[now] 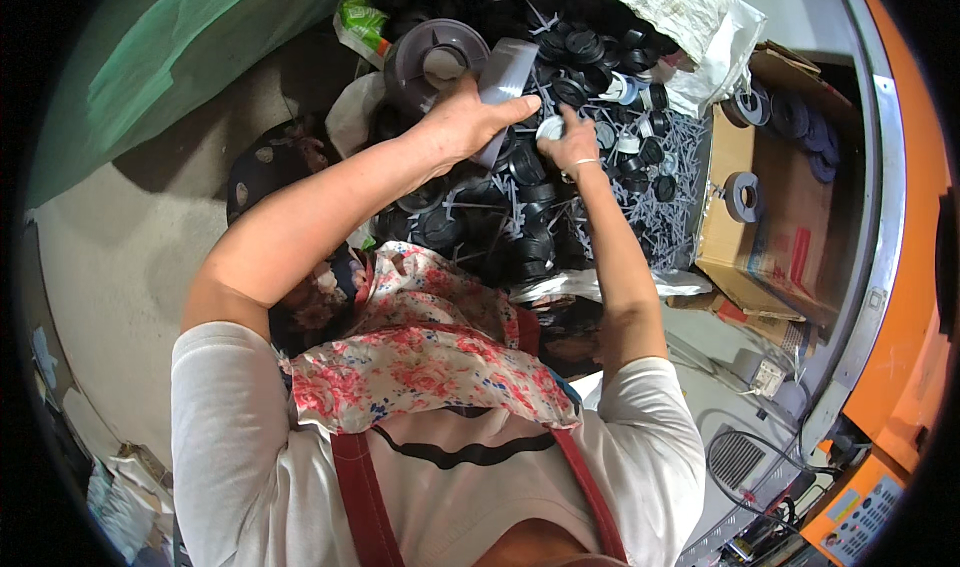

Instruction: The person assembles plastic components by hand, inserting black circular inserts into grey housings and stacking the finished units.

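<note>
My left hand (468, 119) grips a long, translucent plastic piece with flat sides (508, 75), its thumb lying across it. Right beside that hand sits a large grey round plastic part (408, 67) with a raised rim and a hollow middle. My right hand (574, 147) pinches a small white round cap (551, 128) over the pile. Beneath both hands spreads a heap of black round plastic caps (527, 167), mixed with many thin grey plastic sprues (672, 182). Some fingers of the left hand are hidden behind the piece it holds.
A cardboard box (735, 247) with several grey rings (742, 197) stands to the right. White woven sacking (655, 2) covers the far edge of the heap. Green sheeting (170, 67) hangs at the left. An orange machine (890, 387) borders the right side, with cables below.
</note>
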